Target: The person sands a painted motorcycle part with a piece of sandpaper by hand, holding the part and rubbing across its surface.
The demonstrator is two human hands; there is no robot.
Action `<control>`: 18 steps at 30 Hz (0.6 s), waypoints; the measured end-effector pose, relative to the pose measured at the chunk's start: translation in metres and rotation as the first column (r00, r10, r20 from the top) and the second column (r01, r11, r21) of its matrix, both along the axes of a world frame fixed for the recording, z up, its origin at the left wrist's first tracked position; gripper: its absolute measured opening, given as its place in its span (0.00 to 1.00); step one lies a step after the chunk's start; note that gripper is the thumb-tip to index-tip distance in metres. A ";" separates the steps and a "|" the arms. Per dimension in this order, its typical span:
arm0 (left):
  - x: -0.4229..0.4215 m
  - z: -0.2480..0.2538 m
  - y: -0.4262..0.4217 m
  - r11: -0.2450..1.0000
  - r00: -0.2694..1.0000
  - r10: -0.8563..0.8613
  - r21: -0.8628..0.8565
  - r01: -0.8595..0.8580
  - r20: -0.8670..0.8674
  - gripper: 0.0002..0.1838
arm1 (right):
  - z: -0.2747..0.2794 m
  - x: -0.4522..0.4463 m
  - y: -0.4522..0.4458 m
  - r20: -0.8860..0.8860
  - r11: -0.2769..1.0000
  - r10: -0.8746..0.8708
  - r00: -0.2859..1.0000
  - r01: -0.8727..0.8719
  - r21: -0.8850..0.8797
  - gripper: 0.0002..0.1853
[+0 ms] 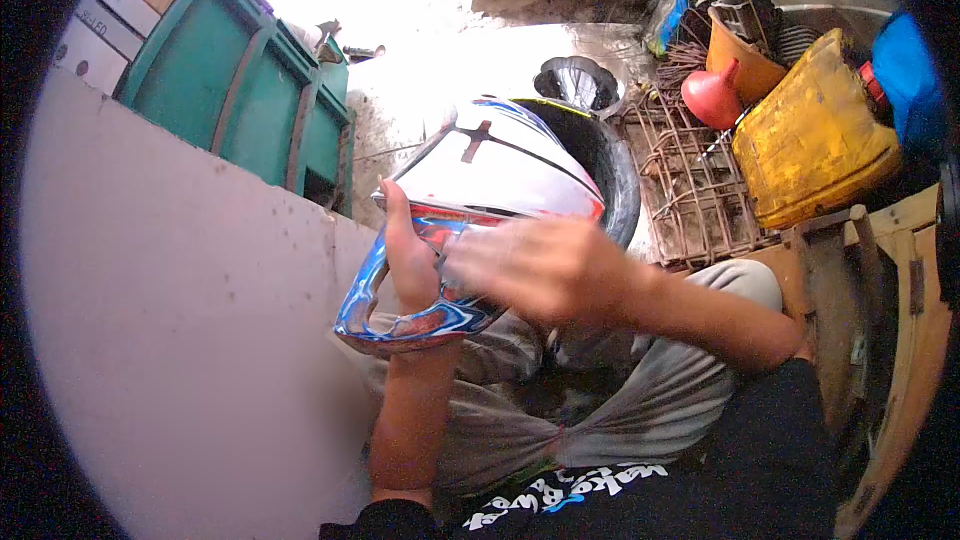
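Note:
A glossy motorcycle body panel [510, 160] rests above my lap. Its upper face is white with a dark cross-shaped mark, and its lower frame carries blue, white and red patterns. My left hand [408, 260] reaches up through the opening in the patterned frame and grips it, thumb pointing up along the left side. Across the front of the panel lies my right hand [540, 265], at the patterned part just below the white face. Its fingers are smeared by motion, and whether anything is between them cannot be made out.
Behind the panel sits a round black tub [620, 170], partly hidden. Rusty metal grating [690, 170], a yellow jerrycan [820, 140] and a red funnel [712, 98] stand at right. A pale wall [190, 290] and green cabinet [235, 75] line the left. Wooden furniture [900, 340] stands close right.

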State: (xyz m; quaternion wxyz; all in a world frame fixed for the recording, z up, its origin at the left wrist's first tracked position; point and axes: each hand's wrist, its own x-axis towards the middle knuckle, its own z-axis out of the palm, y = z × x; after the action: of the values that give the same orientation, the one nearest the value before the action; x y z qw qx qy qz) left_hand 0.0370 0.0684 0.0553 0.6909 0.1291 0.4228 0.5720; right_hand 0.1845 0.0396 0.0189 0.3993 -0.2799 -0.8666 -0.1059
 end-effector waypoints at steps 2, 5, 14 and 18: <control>-0.017 -0.026 0.003 0.982 0.987 -0.134 0.145 0.120 0.090 0.33 | 0.008 0.035 0.024 0.130 0.937 -0.126 0.983 0.161 -0.311 0.13; -0.047 -0.058 0.015 0.875 0.860 -0.432 0.357 0.327 0.270 0.33 | 0.007 0.048 0.038 0.247 0.906 -0.195 0.949 0.270 -0.326 0.13; -0.015 -0.029 0.000 0.962 0.990 -0.101 0.245 0.123 -0.103 0.34 | 0.010 0.042 0.038 0.088 0.979 -0.121 0.989 0.133 -0.152 0.16; -0.012 -0.031 0.003 0.967 0.993 -0.096 0.230 0.108 -0.062 0.33 | 0.013 0.006 -0.007 0.093 0.996 0.010 0.996 -0.002 -0.094 0.14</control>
State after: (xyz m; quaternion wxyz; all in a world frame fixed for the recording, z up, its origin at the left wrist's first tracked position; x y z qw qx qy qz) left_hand 0.0247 0.0711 0.0247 0.6888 0.2450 0.3628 0.5778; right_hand 0.1901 0.0325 0.0317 0.3452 -0.2905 -0.8891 -0.0769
